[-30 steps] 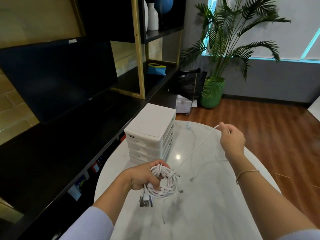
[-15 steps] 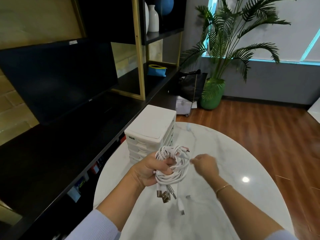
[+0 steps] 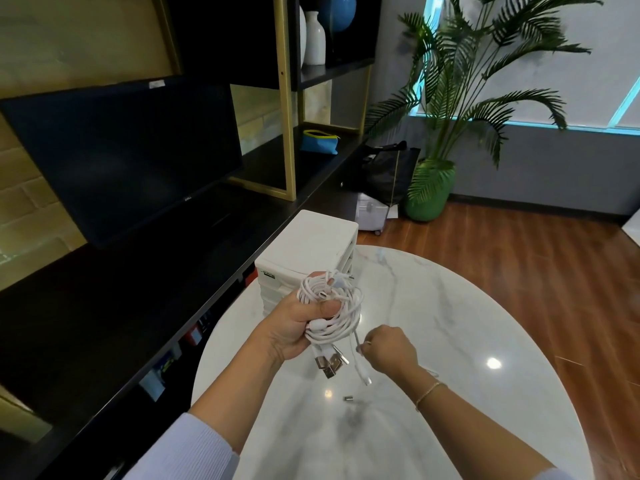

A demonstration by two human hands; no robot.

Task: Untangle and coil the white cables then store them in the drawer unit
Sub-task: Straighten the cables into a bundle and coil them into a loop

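Note:
My left hand (image 3: pixel 294 327) grips a coiled bundle of white cables (image 3: pixel 332 306), held up above the round marble table (image 3: pixel 450 341). Several metal plugs (image 3: pixel 330 363) hang below the bundle. My right hand (image 3: pixel 391 351) pinches a loose white strand (image 3: pixel 360 362) just under the coil, and its plug end dangles beneath. The white drawer unit (image 3: pixel 311 247) stands at the table's far left edge, right behind the bundle, with its drawers closed as far as I can see.
A small metal piece (image 3: pixel 348 398) lies on the table near me. A dark monitor (image 3: pixel 121 157) and black shelving fill the left. A potted palm (image 3: pixel 429 188) and a black bag (image 3: pixel 388 171) stand on the wooden floor beyond.
My right hand came in from far right, where it held a cable stretched taut, and now pinches the strand low beside the coil. My left hand raised the bundle.

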